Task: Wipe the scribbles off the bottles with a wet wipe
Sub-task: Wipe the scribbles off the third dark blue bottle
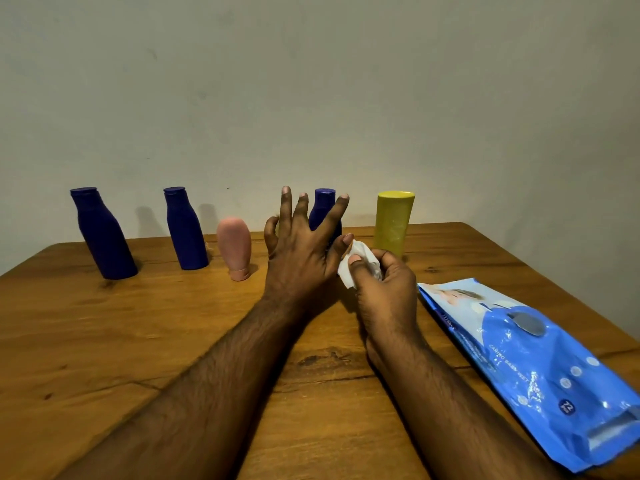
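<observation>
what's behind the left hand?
A dark blue plastic bottle: its cap and shoulder show between the spread fingers of the left hand. Its lower body and any scribbles are covered.

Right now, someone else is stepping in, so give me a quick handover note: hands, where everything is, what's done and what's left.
Left hand: open, fingers spread, raised in front of the third blue bottle, holding nothing.
Right hand: grip on a crumpled wet wipe.
Along the back of the table, all upright: two more blue bottles, a pink tube standing on its cap, a yellow bottle.
Wipe pack lies on the right.
Done: wipe is out. No scribbles visible from this view, so check each bottle. No bottle is being wiped at this moment.
</observation>
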